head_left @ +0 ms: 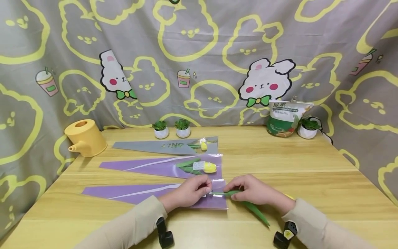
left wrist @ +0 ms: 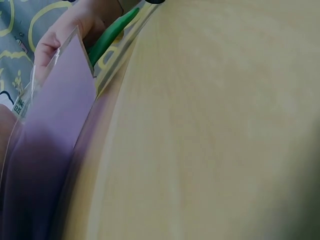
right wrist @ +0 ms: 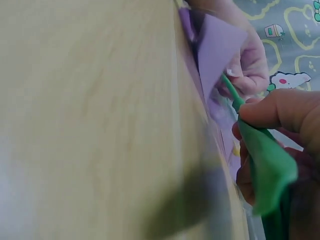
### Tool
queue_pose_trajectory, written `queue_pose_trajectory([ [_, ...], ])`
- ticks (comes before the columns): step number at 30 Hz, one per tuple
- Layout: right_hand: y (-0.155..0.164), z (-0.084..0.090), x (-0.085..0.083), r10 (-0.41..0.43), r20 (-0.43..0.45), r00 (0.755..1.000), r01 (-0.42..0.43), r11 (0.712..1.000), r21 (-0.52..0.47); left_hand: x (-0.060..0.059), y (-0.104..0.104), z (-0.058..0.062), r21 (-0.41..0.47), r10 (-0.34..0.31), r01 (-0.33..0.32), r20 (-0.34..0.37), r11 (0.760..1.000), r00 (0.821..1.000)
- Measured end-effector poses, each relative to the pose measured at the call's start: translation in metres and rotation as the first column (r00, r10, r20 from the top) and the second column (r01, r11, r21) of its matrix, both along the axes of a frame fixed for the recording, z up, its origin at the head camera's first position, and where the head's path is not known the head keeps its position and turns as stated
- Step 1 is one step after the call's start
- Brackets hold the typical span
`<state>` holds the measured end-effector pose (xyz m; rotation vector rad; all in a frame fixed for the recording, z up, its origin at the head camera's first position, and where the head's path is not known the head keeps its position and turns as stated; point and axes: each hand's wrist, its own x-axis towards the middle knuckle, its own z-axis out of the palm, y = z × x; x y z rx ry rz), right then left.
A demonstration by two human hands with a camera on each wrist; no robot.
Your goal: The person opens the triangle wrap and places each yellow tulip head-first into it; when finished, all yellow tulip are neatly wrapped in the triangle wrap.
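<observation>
Fingers of the left hand (head_left: 189,191) pinch the open mouth of the nearest purple sleeve (head_left: 146,194), while the right hand (head_left: 255,190) grips a green stem (head_left: 248,204) with its leaves, the stem tip pointing into that mouth. The two hands sit close together but do not touch; the stem lies between them, its leaf trailing back past the right wrist. The flower head cannot be made out here.

Likely trouble, as I judge it: the sleeve film is thin and floppy, so a loose pinch could let the mouth fall shut and the stem would snag on the edge. A leaf could fold back or crease if pushed in crooked. Pushing hard might slide the whole sleeve away from the left hand. Beyond the hands lie two filled sleeves (head_left: 174,166), which a shoved sleeve could nudge.
</observation>
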<state>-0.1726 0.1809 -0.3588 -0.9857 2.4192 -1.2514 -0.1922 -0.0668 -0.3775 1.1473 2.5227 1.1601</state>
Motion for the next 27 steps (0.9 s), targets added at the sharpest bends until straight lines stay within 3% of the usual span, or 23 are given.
queue_pose_trajectory([
  [13, -0.018, -0.008, -0.006, -0.014, 0.043, 0.999, 0.014, 1.000, -0.007, 0.001, 0.005, -0.002, 0.003, 0.019, -0.019, 0.022, 1.000, 1.000],
  [20, -0.021, -0.010, -0.006, -0.065, 0.083, 0.994, 0.066, 0.998, -0.001, 0.000, 0.004, -0.004, 0.014, 0.030, -0.031, 0.047, 0.999, 0.998],
  [27, -0.005, 0.003, -0.008, -0.043, 0.056, 0.998, 0.042, 0.999, 0.023, -0.001, 0.004, -0.005, 0.033, 0.027, -0.029, 0.046, 0.999, 0.999],
])
